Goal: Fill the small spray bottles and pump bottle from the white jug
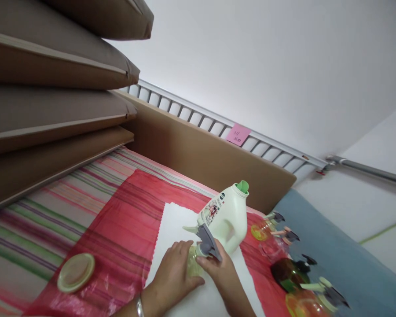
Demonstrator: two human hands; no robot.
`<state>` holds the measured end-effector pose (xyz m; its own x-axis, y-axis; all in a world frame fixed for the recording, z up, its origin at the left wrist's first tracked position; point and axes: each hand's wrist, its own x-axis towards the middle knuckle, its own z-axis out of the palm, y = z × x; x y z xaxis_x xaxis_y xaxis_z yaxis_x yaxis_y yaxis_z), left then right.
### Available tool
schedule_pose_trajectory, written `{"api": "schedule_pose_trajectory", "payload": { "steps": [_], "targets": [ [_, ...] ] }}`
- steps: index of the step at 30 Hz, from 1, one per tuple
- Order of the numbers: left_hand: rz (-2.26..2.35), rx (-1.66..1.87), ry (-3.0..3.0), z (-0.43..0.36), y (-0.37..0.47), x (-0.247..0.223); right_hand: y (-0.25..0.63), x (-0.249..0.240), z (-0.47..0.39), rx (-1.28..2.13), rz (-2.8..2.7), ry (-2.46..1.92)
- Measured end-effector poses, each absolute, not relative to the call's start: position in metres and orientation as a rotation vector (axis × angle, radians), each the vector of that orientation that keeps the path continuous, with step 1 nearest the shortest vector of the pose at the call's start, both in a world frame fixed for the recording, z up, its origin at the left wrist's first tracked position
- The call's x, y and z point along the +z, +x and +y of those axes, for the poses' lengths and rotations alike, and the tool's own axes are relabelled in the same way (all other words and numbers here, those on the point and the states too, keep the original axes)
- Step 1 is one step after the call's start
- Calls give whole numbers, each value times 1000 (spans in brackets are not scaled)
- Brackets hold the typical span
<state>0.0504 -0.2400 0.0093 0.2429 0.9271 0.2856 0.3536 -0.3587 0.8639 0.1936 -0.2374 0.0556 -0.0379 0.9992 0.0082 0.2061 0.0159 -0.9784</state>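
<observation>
A small clear bottle (193,262) with a grey and white spray head (208,241) stands over a white cloth (171,224). My left hand (174,273) wraps round the body of this bottle from the left. On the right, my right hand (219,268) has its fingers closed at the collar and the grey spray head. Just behind stands a large pale green jug (232,215) with a handle, a picture label and an open mouth with a green spout inside. Neither hand touches its label side.
A round pale lid (75,273) lies on the red sheet (125,220) at the left. Several pump and spray bottles (288,273) line the right side. Stacked brown cushions (53,105) rise at the left. Behind are a brown board (185,145) and a radiator with a pink note (238,134).
</observation>
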Motion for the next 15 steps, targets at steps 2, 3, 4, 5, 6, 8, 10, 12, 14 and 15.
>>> {"api": "schedule_pose_trajectory", "payload": {
  "steps": [2,3,4,5,6,8,10,12,14,15],
  "targets": [
    [1054,1057,1811,-239,45,11,195,33,-234,1254,-1301,-1156],
    [990,1030,1797,-237,42,13,196,22,-233,1312,-1276,-1087],
    [932,1000,1782,-236,39,15,197,12,-233,1356,-1263,-1045],
    [878,970,1762,-235,35,18,197,4,-233,1384,-1263,-1025],
    [829,956,1732,-234,32,22,197,-2,-233,1395,-1277,-1023],
    [750,986,1655,-232,26,30,195,-6,-237,1398,-1339,-1061],
    [700,1066,1581,-230,24,36,190,-5,-241,1393,-1422,-1121],
    [699,1129,1555,-229,26,36,182,-2,-244,1350,-1496,-1182],
    [773,1165,1564,-228,30,33,174,-2,-244,1274,-1538,-1224],
    [843,1187,1571,-228,32,31,169,-3,-243,1221,-1555,-1241]
  ]
}}
